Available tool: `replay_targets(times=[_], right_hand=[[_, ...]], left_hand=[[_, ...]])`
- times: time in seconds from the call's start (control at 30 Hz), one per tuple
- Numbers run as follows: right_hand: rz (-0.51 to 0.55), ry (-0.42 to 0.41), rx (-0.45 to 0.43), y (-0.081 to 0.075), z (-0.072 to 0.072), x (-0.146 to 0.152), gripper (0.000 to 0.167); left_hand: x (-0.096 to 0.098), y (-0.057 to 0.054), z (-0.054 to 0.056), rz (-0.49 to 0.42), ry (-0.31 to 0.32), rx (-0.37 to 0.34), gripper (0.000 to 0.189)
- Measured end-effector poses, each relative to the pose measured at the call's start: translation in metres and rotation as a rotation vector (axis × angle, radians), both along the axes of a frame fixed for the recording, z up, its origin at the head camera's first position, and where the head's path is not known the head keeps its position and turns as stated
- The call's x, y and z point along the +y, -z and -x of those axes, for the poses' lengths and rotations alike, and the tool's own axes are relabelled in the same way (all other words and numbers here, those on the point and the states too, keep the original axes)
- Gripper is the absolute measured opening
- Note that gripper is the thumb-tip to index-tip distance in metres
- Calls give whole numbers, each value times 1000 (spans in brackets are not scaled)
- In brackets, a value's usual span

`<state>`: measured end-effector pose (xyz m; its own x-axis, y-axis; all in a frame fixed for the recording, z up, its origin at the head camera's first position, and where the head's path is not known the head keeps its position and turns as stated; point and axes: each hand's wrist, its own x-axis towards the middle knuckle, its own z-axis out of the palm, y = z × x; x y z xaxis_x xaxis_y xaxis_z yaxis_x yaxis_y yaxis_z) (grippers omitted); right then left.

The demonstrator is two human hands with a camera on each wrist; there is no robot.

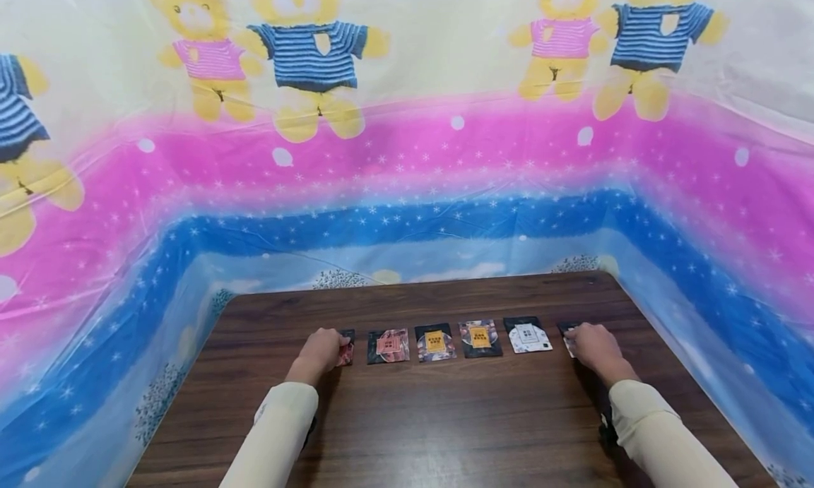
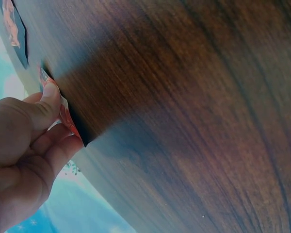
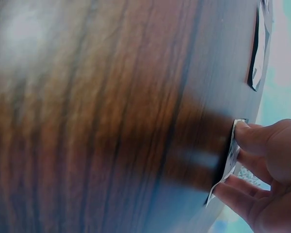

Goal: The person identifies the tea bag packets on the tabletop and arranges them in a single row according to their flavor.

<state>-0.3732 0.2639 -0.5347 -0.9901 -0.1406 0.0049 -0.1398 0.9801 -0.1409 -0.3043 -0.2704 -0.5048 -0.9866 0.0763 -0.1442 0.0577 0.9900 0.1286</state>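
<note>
Flat sachets lie in a row across the wooden table [image 1: 407, 417]. At the row's left end my left hand [image 1: 321, 350] holds a red-and-black sachet [image 1: 346, 348]. The left wrist view has the thumb on the printed face of this sachet [image 2: 64, 112] and the fingers at its edge, low over the wood. My right hand [image 1: 594, 345] grips a white-and-black sachet [image 1: 567, 330] at the right end. In the right wrist view, thumb and fingers are at opposite ends of that sachet [image 3: 230, 158], one corner bent up. Each hand covers part of its sachet.
Between the hands lie a red sachet [image 1: 388, 344], two yellow-labelled ones, a left [image 1: 435, 342] and a right [image 1: 480, 337], and a white one [image 1: 527, 334]. A bear-printed curtain [image 1: 407, 223] surrounds the table's back and sides.
</note>
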Motion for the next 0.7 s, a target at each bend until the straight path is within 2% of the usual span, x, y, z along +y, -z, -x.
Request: replay_targets(times=[0.2,0.47,0.7], right_hand=[[9,18,-17,0,4,-7,30],[-2,3,-17,-2,9,-16,32],[-7,22,-28,-3,12,-21,32]], left_hand=[[0,-1,-1,-3,0,7,45],[-1,1,-3,-70,-22,10,44],[-2,3,-1,-32,5,36,44]])
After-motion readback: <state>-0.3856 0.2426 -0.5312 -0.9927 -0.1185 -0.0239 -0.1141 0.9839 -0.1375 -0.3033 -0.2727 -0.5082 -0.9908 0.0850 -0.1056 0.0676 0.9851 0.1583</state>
